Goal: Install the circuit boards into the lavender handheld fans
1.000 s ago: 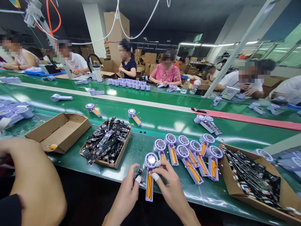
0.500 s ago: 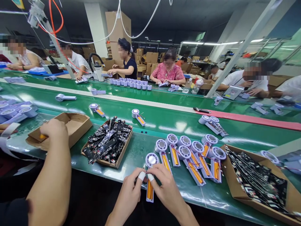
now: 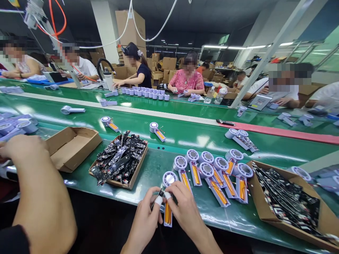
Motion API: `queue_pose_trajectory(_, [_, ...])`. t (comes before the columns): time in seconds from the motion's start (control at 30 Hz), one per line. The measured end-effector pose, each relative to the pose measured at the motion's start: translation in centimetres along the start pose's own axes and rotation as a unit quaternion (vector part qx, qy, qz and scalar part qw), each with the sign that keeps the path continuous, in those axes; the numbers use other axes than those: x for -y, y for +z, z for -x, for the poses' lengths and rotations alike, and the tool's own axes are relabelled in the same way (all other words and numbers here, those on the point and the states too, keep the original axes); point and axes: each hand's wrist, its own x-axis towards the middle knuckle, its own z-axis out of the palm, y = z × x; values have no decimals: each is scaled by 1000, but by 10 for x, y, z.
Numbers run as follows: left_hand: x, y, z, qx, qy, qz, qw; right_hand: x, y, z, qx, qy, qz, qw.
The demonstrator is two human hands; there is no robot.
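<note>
A lilac handheld fan (image 3: 169,178) lies at the front edge of the bench, its handle open and an orange battery (image 3: 167,213) showing inside. My left hand (image 3: 148,213) pinches a small black circuit board (image 3: 160,193) over the top of that handle. Close against it, my right hand (image 3: 184,206) has thumb and finger pressed together at the board's edge; whatever is between them is too small to make out. White covers wrap both of my thumbs. Several similar open fans (image 3: 207,170) with orange batteries lie to the right of my hands.
Left of my hands stands a cardboard tray of black circuit boards (image 3: 120,160), with a brown box (image 3: 75,146) beyond it. A larger box of boards with wires (image 3: 288,197) sits at right. A neighbour's arm (image 3: 39,190) reaches in from the left. Co-workers sit across the green belt (image 3: 127,118).
The black board now shows between my left fingers, which have tilted slightly. The neighbour's hand has moved left, away from the brown box. Across the belt, a co-worker in dark clothing has lowered their hands.
</note>
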Motion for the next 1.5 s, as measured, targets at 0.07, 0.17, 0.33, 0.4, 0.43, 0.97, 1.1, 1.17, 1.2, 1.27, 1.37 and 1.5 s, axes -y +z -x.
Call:
queue_pose_trajectory(0.07, [-2, 0, 1, -4, 2, -15, 1000, 1, 2, 1, -6, -9, 23, 1000])
queue_pose_trajectory(0.17, [-5, -1, 3, -17, 16, -54, 998, 3, 3, 3, -20, -39, 78, 996])
queue_pose_trajectory(0.33, [-5, -1, 6, -26, 88, -113, 989, 6, 3, 5, -19, -61, 133, 989])
queue_pose_trajectory(0.4, [-6, -3, 6, -19, 105, -126, 986, 6, 2, 6, -6, -56, 135, 989])
queue_pose_trajectory(0.43, [-6, -4, 5, -16, 114, -131, 985, 5, 2, 6, 1, -55, 137, 989])
queue_pose_trajectory(0.97, [-10, -24, -11, 79, 75, -23, 994, -4, -11, -6, 86, -34, 4, 996])
queue_pose_trajectory(1.1, [-13, -28, -11, 91, 53, -21, 994, -9, -13, -1, 82, 9, -45, 996])
queue_pose_trajectory(1.17, [-11, -31, -11, 77, 45, -47, 995, -12, -21, 1, 71, 41, -91, 992])
queue_pose_trajectory(1.2, [-9, -33, -10, 67, 45, -64, 995, -12, -26, 3, 62, 56, -107, 991])
queue_pose_trajectory(1.27, [-4, -34, -9, 62, 49, -94, 992, -10, -35, 6, 53, 80, -120, 988])
queue_pose_trajectory(1.37, [4, -33, -8, 72, 62, -122, 988, -3, -37, 10, 77, 91, -113, 986])
queue_pose_trajectory(1.5, [7, -28, -8, 54, 88, -174, 979, -2, -22, 13, 64, 85, -102, 989])
